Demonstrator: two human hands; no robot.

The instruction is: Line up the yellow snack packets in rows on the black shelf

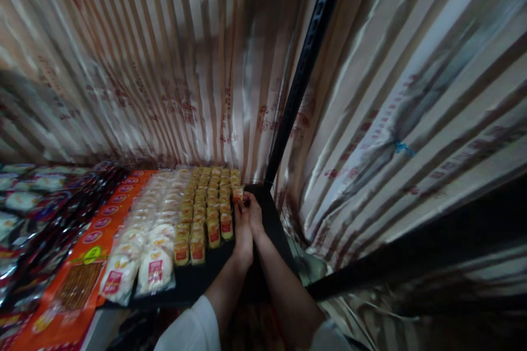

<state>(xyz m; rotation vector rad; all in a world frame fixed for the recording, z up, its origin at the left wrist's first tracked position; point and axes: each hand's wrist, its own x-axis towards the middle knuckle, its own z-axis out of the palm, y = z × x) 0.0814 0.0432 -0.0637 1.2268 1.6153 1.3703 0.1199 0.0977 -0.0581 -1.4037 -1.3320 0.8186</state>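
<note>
Both arms reach out over a dark shelf (263, 285). At the back, beside the last row of yellow packets, my left hand (244, 227) and my right hand (254, 213) come together around one small wrapped snack packet (238, 193). Its wrapper is clear with a red and yellow print. My left fingers lie along its near side, while the right fingers curl in from the right; the fingertips are partly hidden. Immediately left, several rows of yellow wrapped snack packets (198, 238) stand with red labels facing me.
Further left are white round packaged snacks (155, 269), an orange bag of brown sticks (78, 279) and dark shiny packets (49, 241). A black metal post (298, 82) rises at the shelf's back corner. Striped plastic sheeting (197, 66) hangs behind and to the right.
</note>
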